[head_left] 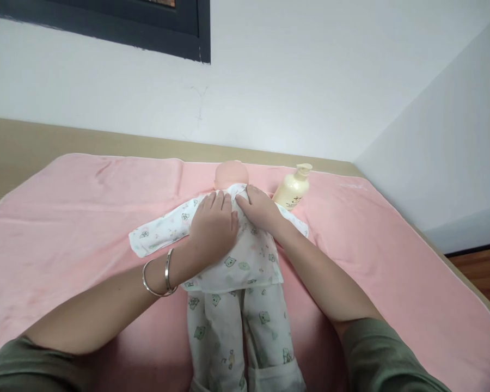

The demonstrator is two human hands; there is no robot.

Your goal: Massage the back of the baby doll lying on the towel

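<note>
A baby doll with a smooth head lies on its back on a pink mat. It wears a white top printed with small green animals and matching trousers, and its sleeves are spread to both sides. My left hand rests flat on the left side of the doll's chest, fingers stretched toward the shoulder. Near the collar, my right hand lies on the other shoulder, its thumb apart from the fingers. Part of the right sleeve is hidden behind my right hand and forearm.
A cream pump bottle leans at a tilt beside the doll's right-hand sleeve. Beyond the mat runs the wooden table edge, against a white wall. A dark window frame is at the upper left.
</note>
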